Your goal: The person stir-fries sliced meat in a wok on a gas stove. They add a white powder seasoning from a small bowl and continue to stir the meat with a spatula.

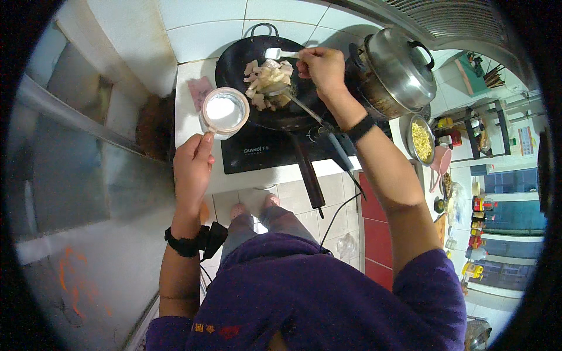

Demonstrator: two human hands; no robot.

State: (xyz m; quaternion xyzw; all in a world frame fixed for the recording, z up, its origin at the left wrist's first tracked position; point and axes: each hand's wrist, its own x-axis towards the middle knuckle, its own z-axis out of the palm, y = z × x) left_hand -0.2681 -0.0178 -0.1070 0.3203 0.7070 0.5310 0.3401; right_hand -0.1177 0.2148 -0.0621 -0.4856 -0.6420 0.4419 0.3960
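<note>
My left hand [193, 164] grips the near side of a round container [224, 109] with white contents and a pinkish rim, just left of the wok. In my right hand [326, 72] is a small white plastic spoon [277, 54], level over the far part of the black wok [230, 52]; what its bowl holds cannot be made out. Pale sliced pieces of food, probably fatty meat [268, 78], are heaped in the wok. A metal cooking spatula [305, 106] rests among them, its dark handle leaning over the wok's near right rim.
Under the wok is a black cooktop [239, 160]; the wok's long handle [309, 175] juts over the counter edge. To the right stand a lidded steel pot [399, 70], a bowl of chopped yellow food [421, 140] and a pink dipper [441, 160]. A pink packet [199, 90] lies left.
</note>
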